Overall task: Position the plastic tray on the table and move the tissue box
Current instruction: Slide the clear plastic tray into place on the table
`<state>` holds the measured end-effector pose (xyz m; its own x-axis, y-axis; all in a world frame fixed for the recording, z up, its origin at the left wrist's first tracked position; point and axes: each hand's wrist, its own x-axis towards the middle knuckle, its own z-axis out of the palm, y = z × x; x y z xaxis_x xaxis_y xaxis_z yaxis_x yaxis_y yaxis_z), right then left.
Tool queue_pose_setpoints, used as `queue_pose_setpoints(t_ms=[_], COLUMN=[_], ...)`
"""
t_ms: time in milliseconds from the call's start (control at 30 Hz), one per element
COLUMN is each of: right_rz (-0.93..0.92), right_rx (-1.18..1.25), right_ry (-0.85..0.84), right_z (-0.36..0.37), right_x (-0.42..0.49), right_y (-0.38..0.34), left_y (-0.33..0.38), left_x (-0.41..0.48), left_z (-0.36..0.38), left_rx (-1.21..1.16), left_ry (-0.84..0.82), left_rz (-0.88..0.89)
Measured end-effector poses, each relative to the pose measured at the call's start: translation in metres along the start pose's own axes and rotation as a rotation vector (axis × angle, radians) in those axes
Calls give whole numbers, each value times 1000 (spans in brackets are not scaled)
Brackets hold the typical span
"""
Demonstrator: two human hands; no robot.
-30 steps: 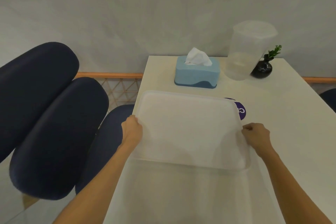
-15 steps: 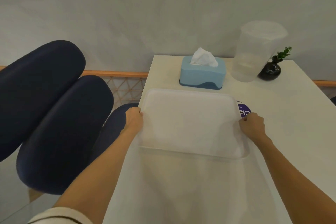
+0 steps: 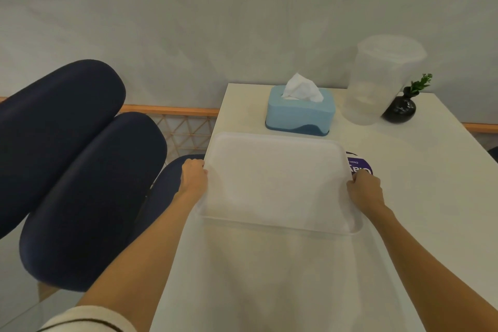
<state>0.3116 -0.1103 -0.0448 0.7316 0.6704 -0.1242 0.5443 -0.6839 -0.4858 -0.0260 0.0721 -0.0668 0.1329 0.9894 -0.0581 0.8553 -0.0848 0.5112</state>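
Note:
A translucent white plastic tray (image 3: pixel 277 180) is held over the cream table (image 3: pixel 420 197), near its left side. My left hand (image 3: pixel 194 179) grips the tray's left rim and my right hand (image 3: pixel 365 190) grips its right rim. Just beyond the tray's far edge stands a blue tissue box (image 3: pixel 300 112) with a white tissue sticking out of the top. Whether the tray touches the table I cannot tell.
A clear plastic pitcher (image 3: pixel 377 81) and a small black vase with a green sprig (image 3: pixel 400 110) stand at the back right. A purple round sticker (image 3: pixel 361 166) peeks out by the tray's right rim. Dark blue chairs (image 3: pixel 80 170) are to the left of the table.
Both hands have carried the tray forward, towards the tissue box, so its far edge is now close to the box. The grip on both rims is unchanged.

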Motion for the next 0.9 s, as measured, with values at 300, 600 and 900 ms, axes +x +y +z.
queue_pose_setpoints(t_ms=[300, 600, 900], right_rz=[27, 51, 2], right_rx=[-25, -62, 45], right_ry=[19, -81, -32], right_z=[2, -10, -55], right_x=[-3, -7, 10], right_y=[-3, -8, -37], left_y=[4, 2, 67], left_x=[-8, -6, 23], left_z=[-7, -15, -43], left_rx=[90, 86, -318], left_ry=[-30, -92, -111], left_rz=[52, 112, 105])
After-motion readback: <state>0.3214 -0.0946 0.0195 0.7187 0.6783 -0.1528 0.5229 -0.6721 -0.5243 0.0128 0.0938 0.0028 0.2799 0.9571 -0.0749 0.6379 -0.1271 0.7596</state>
